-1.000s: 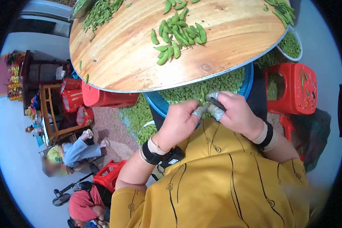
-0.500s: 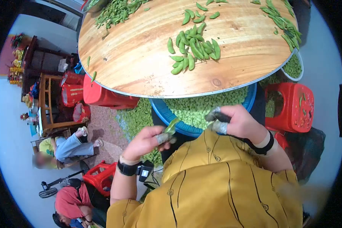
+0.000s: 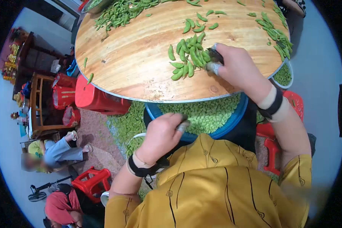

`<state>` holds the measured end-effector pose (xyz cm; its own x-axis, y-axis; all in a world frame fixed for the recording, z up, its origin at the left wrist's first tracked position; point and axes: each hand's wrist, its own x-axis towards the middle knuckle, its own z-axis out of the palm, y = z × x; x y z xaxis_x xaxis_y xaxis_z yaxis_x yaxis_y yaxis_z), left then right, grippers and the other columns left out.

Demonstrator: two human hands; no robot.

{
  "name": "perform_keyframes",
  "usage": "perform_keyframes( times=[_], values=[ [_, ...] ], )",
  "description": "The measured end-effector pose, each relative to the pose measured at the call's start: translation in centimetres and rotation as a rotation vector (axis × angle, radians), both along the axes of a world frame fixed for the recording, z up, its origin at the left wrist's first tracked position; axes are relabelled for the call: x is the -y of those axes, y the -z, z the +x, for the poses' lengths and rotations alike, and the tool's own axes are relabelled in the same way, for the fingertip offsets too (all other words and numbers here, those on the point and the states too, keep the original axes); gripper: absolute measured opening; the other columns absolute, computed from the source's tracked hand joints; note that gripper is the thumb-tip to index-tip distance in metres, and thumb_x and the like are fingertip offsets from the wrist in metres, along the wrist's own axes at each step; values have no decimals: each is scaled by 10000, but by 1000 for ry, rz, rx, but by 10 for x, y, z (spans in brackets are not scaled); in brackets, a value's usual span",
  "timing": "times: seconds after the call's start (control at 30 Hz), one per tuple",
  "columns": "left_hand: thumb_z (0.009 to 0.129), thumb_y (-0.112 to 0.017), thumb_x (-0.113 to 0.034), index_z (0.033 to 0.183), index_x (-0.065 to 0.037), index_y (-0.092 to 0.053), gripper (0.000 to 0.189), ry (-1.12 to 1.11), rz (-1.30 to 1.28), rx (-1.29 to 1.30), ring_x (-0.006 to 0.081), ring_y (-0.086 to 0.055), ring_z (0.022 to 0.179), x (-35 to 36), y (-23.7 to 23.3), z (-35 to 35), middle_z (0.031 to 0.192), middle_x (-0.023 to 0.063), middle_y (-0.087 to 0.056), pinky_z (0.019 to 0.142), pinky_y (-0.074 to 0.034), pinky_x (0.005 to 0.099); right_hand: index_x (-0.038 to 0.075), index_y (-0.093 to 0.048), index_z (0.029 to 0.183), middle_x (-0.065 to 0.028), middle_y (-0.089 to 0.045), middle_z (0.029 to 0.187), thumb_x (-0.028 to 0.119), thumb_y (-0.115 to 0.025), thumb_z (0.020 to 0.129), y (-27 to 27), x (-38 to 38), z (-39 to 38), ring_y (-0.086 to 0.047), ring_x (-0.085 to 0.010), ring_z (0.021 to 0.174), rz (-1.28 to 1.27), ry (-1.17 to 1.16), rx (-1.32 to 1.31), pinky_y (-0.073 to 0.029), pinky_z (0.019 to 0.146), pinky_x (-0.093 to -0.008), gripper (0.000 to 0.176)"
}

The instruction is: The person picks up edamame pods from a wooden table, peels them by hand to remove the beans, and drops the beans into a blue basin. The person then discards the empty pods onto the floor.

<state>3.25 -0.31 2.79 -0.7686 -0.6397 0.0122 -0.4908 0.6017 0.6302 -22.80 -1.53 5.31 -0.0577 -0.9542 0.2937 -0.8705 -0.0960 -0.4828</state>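
The person's yellow shirt is filling the bottom of the view. Just above it the left hand is hovering at the near rim of a blue basin, wearing a black wrist strap. This hand is curling into a loose fist with a taped fingertip poking forward; whether anything is sitting inside the fist I cannot tell. The basin is standing under the table edge and is holding a heap of pale green shelled beans.

Beyond it, the right hand is reaching out over the round wooden table. Its taped fingers are pressing down at the right edge of the pile of pods. Something small and dark, perhaps a blade, is showing at the fingertips. Whether they are gripping a pod is not clear.

The pile is lying near the middle of the table. Its pods are bright green, plump and gently curved, lying criss-cross in a loose cluster, with a few strays just beyond it.

Further off, a larger heap of pods is spreading along the far left rim, and more pods are trailing down the right edge. A red stool is standing below the table on the left.
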Motion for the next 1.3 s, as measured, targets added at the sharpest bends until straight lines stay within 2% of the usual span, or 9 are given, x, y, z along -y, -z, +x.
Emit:
perform_keyframes(
  times=[0.27,0.43,0.53,0.73,0.93,1.03,1.1,1.27,1.3],
  values=[
    [809,-617,-115,871,-6,-631,127,65,45,-278,368,-578,684,7,-3,-33,711,191,-564,602,-468,410,2,-569,773,-224,-598,723,132,-647,725,-12,1,-4,-585,-409,700,19,97,39,-477,653,-464,159],
    [813,-608,-106,887,-6,-636,127,90,65,-240,364,-574,669,10,1,-41,715,196,-566,592,-463,403,-3,-566,805,-221,-594,736,109,-630,723,5,10,-5,-581,-406,708,-19,18,32,-471,643,-451,152],
    [818,-596,-94,913,-5,-640,138,94,103,-247,355,-577,666,9,-1,-42,729,193,-576,594,-465,392,7,-584,899,-191,-588,734,111,-653,734,0,7,-11,-575,-355,664,-62,17,-79,-461,608,-381,207],
    [825,-580,-80,928,-3,-643,143,12,179,-373,330,-587,657,11,3,-54,730,179,-585,598,-469,362,5,-552,844,-223,-589,735,91,-638,714,-6,-3,-6,-582,-411,726,37,67,193,-471,649,-466,179],
    [832,-574,-72,951,-9,-651,156,65,165,-157,288,-603,676,11,-10,-57,776,166,-624,645,-489,319,-2,-542,795,-222,-595,746,97,-625,710,6,16,-7,-581,-416,735,-17,44,-71,-467,654,-473,154],
    [843,-572,-70,982,-7,-653,172,40,184,-221,231,-604,666,12,-3,-54,790,143,-641,651,-494,302,1,-564,826,-210,-599,734,111,-634,710,-3,12,-17,-590,-390,703,-6,10,-4,-470,637,-448,174],
    [855,-568,-71,999,-2,-651,180,17,200,-307,192,-603,657,10,1,-53,787,122,-650,646,-494,291,4,-591,870,-190,-601,725,134,-653,707,-6,7,-24,-583,-353,660,94,34,309,-469,618,-406,218],
    [917,-508,-91,1095,27,-605,235,-213,527,-422,93,-601,693,19,-10,-67,844,40,-649,591,-487,227,-3,-602,892,-153,-617,741,101,-644,755,-11,-22,0,-617,-210,670,-59,-28,436,-477,614,-332,177],
    [919,-495,-91,1116,26,-592,249,-305,647,-476,96,-600,686,22,-14,-71,868,45,-651,573,-484,229,8,-594,906,-168,-611,746,93,-648,748,-13,-29,8,-629,-255,685,-43,-24,444,-482,618,-351,187]
  ],
)
